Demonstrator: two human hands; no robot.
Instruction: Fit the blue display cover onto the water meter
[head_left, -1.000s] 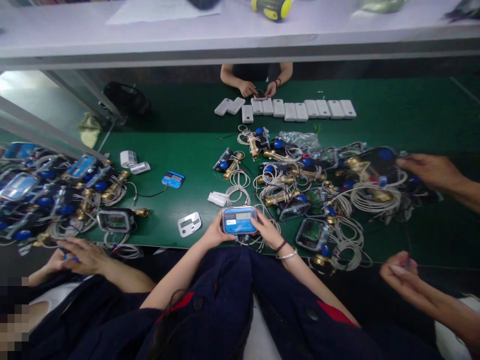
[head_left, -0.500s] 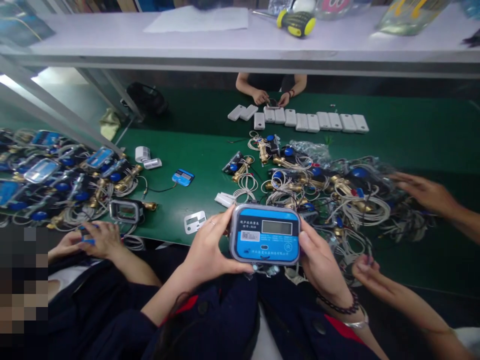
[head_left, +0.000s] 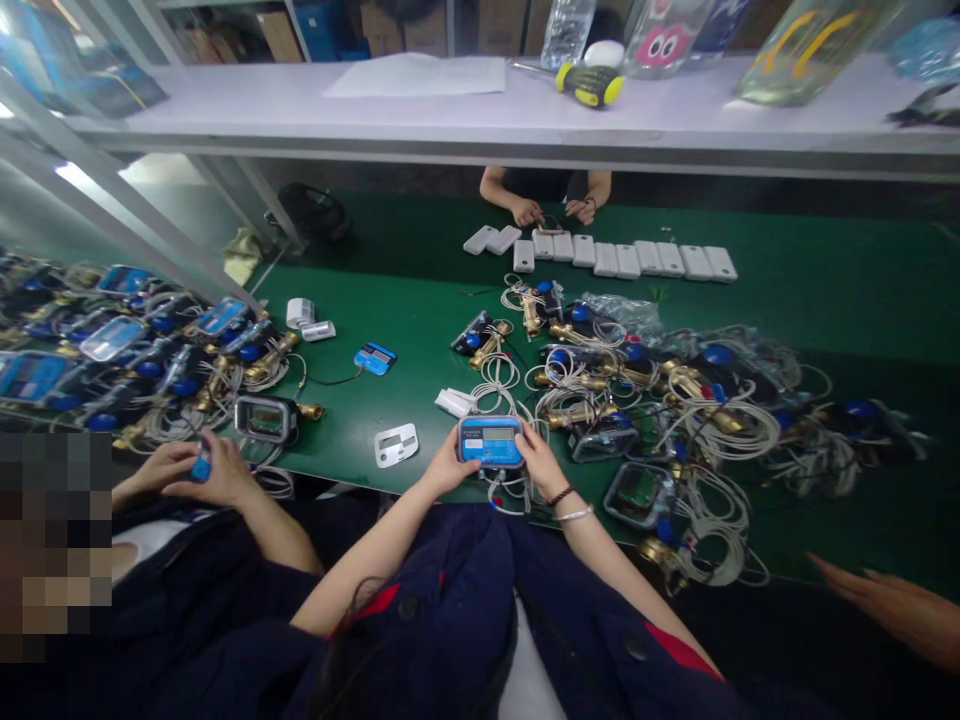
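A blue-faced meter unit [head_left: 490, 442] with a small grey display is gripped between both of my hands, over the near edge of the green table [head_left: 405, 310]. My left hand [head_left: 445, 466] clasps its left side. My right hand [head_left: 538, 460], with a bead bracelet at the wrist, clasps its right side. White cables [head_left: 507, 491] hang from under the unit. A white cover plate [head_left: 396, 444] lies just left of my left hand.
A tangle of brass-fitted meters and white cables [head_left: 660, 400] spreads to the right, another pile [head_left: 135, 350] to the left. A person's hands [head_left: 196, 468] work at my left; another hand [head_left: 892, 605] is at lower right. A far person's hands [head_left: 546, 210] are by a row of white cases [head_left: 622, 258]. A screwdriver [head_left: 589, 82] lies on the shelf.
The meter unit, held up close to the camera half a second ago, is now lowered to the table edge. The hands at the right have pulled back from the cable pile.
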